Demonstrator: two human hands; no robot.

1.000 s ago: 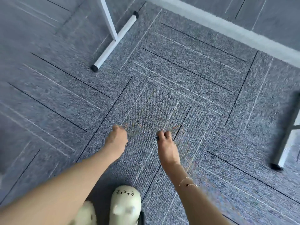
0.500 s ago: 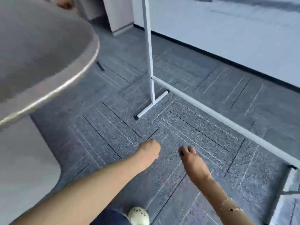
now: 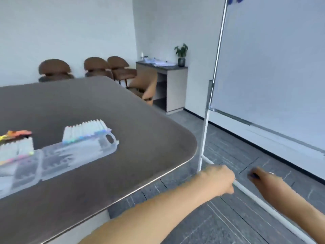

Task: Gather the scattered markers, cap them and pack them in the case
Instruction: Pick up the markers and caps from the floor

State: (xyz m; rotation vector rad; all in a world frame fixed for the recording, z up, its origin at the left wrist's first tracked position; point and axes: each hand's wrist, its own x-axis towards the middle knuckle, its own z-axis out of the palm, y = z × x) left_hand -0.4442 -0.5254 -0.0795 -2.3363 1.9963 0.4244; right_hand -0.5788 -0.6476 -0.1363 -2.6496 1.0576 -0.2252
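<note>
An open clear plastic marker case (image 3: 75, 155) lies on the dark table (image 3: 133, 120), at its left side. One row of white-barrelled markers (image 3: 84, 129) stands in the case's far half, and a second row (image 3: 15, 147) is at the left edge. Both hands hang beyond the table's right corner, over the carpet. My left hand (image 3: 218, 180) is curled into a fist, and its inside is hidden. My right hand (image 3: 263, 178) has its fingers bent down with a dark spot at the fingertips; blur hides whether it holds anything.
A whiteboard (image 3: 272, 67) on a white stand rises at the right, and its floor bar (image 3: 263, 206) runs under my hands. Brown chairs (image 3: 54, 69) and a cabinet (image 3: 174, 85) with a plant stand at the back wall. An orange-yellow item (image 3: 15, 133) lies beside the left markers.
The view has swung up from the carpet to the table and room. Both hands stay curled and have risen from near the floor to beside the table corner.
</note>
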